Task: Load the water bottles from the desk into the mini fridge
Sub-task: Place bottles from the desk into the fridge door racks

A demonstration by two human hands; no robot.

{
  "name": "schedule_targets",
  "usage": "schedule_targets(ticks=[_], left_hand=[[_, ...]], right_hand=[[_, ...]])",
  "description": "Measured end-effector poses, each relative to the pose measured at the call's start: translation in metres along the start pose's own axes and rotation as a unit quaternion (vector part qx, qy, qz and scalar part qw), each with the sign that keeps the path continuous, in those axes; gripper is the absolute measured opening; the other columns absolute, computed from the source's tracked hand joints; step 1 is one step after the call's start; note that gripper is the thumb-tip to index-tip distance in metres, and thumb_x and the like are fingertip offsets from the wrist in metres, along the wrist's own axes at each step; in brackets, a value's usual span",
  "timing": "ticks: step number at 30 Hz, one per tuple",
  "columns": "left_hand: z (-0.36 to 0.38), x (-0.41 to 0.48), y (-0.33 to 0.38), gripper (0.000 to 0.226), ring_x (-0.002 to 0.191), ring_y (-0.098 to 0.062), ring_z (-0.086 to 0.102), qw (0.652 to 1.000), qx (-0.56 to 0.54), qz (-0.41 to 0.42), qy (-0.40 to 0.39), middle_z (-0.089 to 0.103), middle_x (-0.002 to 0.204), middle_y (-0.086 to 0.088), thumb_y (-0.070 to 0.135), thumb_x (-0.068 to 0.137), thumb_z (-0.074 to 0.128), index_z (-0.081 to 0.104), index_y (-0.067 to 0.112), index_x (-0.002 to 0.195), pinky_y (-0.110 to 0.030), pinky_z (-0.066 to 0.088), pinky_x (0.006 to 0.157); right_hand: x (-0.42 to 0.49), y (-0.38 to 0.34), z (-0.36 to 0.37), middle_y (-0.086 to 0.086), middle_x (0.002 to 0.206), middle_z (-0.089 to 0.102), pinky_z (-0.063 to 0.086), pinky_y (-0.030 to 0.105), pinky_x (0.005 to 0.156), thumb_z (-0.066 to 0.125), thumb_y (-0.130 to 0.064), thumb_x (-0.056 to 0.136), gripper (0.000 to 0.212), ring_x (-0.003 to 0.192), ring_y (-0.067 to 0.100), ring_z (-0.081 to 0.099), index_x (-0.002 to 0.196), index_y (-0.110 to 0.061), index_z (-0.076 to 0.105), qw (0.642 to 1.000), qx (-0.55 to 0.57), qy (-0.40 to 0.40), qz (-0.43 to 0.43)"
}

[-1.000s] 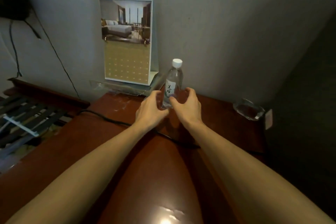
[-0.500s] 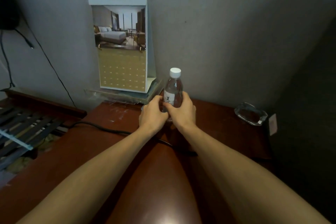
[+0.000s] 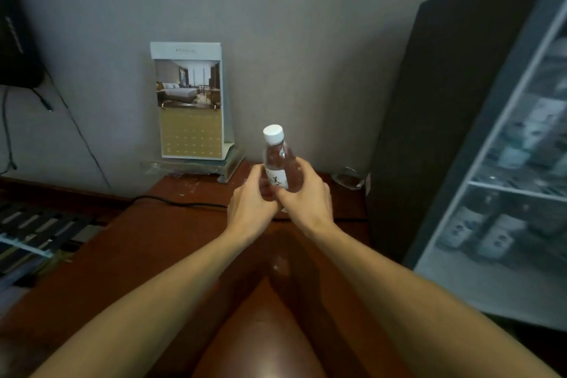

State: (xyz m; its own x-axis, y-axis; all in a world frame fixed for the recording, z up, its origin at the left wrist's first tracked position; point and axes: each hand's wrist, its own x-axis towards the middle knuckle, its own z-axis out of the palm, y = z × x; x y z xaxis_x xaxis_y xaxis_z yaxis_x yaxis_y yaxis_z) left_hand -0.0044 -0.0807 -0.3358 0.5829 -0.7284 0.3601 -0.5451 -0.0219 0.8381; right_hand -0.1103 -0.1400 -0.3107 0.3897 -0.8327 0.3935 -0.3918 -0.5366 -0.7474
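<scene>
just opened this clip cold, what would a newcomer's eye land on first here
First the clear plastic water bottle with a white cap, gripped dead centre by the left hand and right hand over the glossy reddish-brown wooden desk. Behind it to the left stands a desk calendar with a hotel-room photo; at far right, a dark glass-fronted cabinet with shelves.
</scene>
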Motion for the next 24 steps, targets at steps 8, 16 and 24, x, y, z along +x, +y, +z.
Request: schedule_targets(ticks=[8, 16, 24], left_hand=[[0.016, -0.089, 0.078, 0.043, 0.085, -0.006, 0.073, 0.995, -0.030, 0.094, 0.004, 0.074, 0.082, 0.017, 0.029, 0.070, 0.084, 0.055, 0.036, 0.101, -0.041, 0.060, 0.079], [0.072, -0.172, 0.143, 0.047, 0.082, -0.005, 0.073, 0.979, -0.110, 0.161, -0.055, 0.075, 0.085, 0.011, 0.027, 0.072, 0.089, 0.060, 0.027, 0.109, -0.040, 0.060, 0.078], [0.148, -0.243, 0.206, 0.053, 0.081, -0.001, 0.070, 0.951, -0.144, 0.219, -0.164, 0.070, 0.083, 0.012, 0.033, 0.074, 0.090, 0.059, 0.022, 0.115, -0.040, 0.061, 0.078]], right_hand=[[-0.098, -0.016, -0.107, -0.014, 0.123, 0.072, 0.059, 0.039, 0.098, 0.081, -0.038, 0.085, 0.060, 0.113, 0.009, 0.068, 0.139, -0.037, 0.055, 0.996, -0.046, 0.065, -0.042], [-0.184, -0.003, -0.213, -0.014, 0.127, 0.071, 0.056, 0.043, 0.096, 0.077, -0.036, 0.084, 0.063, 0.114, 0.011, 0.067, 0.141, -0.043, 0.051, 0.980, -0.150, 0.129, -0.033], [-0.258, 0.038, -0.300, -0.016, 0.118, 0.073, 0.059, 0.040, 0.088, 0.078, -0.045, 0.082, 0.068, 0.105, 0.009, 0.070, 0.144, -0.041, 0.049, 0.953, -0.198, 0.228, 0.038]])
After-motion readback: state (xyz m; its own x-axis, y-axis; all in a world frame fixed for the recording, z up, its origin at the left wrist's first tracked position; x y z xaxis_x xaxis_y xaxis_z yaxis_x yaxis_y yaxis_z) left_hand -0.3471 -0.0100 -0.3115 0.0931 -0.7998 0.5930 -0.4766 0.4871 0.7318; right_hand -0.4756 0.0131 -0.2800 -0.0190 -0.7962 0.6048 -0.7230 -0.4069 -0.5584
